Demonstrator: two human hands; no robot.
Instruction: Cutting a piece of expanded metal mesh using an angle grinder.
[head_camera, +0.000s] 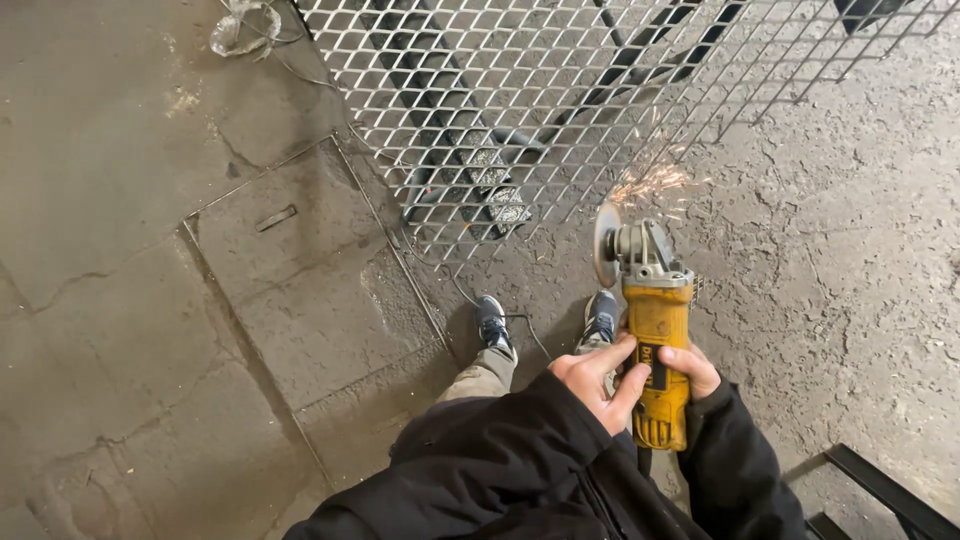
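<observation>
Both hands, left hand (592, 385) and right hand (690, 368), wrap tight around the yellow grinder (655, 340); its disc (605, 245) throws sparks (650, 182) at the edge of the metal mesh (520, 110) above the floor (150, 250)

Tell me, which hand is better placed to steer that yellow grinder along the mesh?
Probably the left hand: it wraps the yellow grinder around its middle, nearer the disc sparking at the metal mesh. The right hand only steadies the far side.
</observation>
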